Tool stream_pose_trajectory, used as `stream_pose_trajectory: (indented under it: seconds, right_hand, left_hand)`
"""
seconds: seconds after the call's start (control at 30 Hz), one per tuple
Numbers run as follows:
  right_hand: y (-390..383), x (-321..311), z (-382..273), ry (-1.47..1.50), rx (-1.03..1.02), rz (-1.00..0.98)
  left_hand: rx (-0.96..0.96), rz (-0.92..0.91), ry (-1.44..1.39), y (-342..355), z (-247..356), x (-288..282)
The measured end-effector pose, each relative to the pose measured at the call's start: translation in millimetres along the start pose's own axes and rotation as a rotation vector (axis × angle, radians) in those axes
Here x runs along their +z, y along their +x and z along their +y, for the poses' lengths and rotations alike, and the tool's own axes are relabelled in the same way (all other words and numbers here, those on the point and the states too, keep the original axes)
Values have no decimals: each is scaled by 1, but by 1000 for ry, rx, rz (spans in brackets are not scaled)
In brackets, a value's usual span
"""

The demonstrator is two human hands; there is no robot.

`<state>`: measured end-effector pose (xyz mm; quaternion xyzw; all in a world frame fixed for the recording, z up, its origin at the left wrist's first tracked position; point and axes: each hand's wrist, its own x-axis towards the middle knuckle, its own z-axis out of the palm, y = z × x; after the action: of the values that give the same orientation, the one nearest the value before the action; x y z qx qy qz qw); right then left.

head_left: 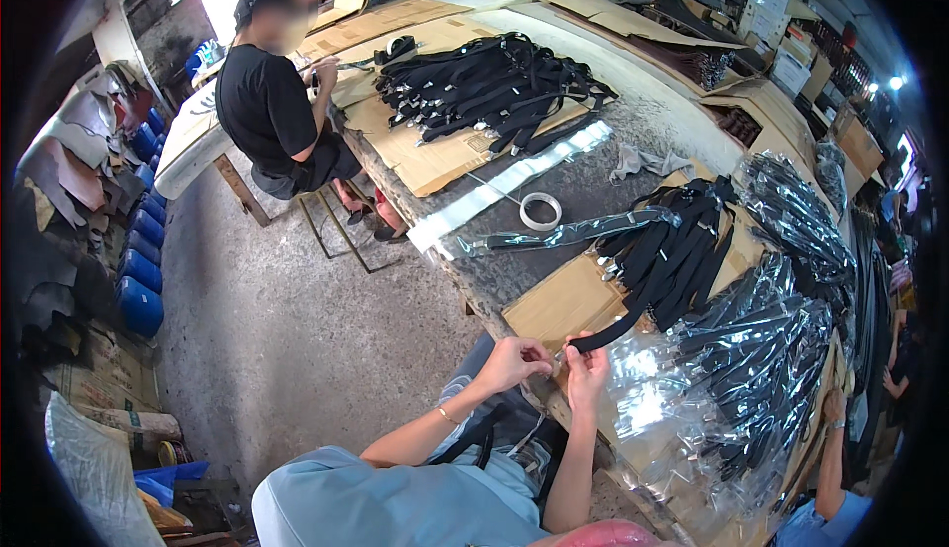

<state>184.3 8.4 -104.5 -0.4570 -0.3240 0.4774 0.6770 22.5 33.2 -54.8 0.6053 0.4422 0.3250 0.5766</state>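
Note:
Near the table's front edge, my right hand [585, 369] grips the end of a black elastic strap [621, 326], which runs back to a pile of black straps [670, 255] on cardboard. Just left of it, my left hand [519, 364] pinches at the strap's end, on something too small to make out. A strap in a clear bag [514, 242] lies across the dark mat near a white tape roll [540, 211]. Bagged straps [761, 369] and loose clear bags [643, 389] spread to my right.
A seated person in black [267, 112] works left of a large strap heap [479, 92]. A white strip [509, 186] lies mid-table. Blue drums [138, 270] line the left wall. Other people's arms [830, 448] show at the right. Cardboard boxes [855, 147] stand behind.

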Motion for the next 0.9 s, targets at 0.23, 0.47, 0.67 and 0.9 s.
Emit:
stream_pose_trajectory:
  seconds: [0.23, 0.47, 0.67, 0.9]
  right_hand:
    - [-1, 2, -3, 61, -20, 39]
    - [-3, -1, -5, 77, 81, -145]
    - [-3, 0, -7, 70, 84, -128]
    - [-3, 2, -8, 209, 17, 28]
  left_hand:
    - [40, 16, 53, -6, 5, 1]
    - [50, 45, 24, -3, -5, 4]
    - [3, 36, 47, 1, 1, 5]
    - [31, 27, 57, -1, -7, -1]
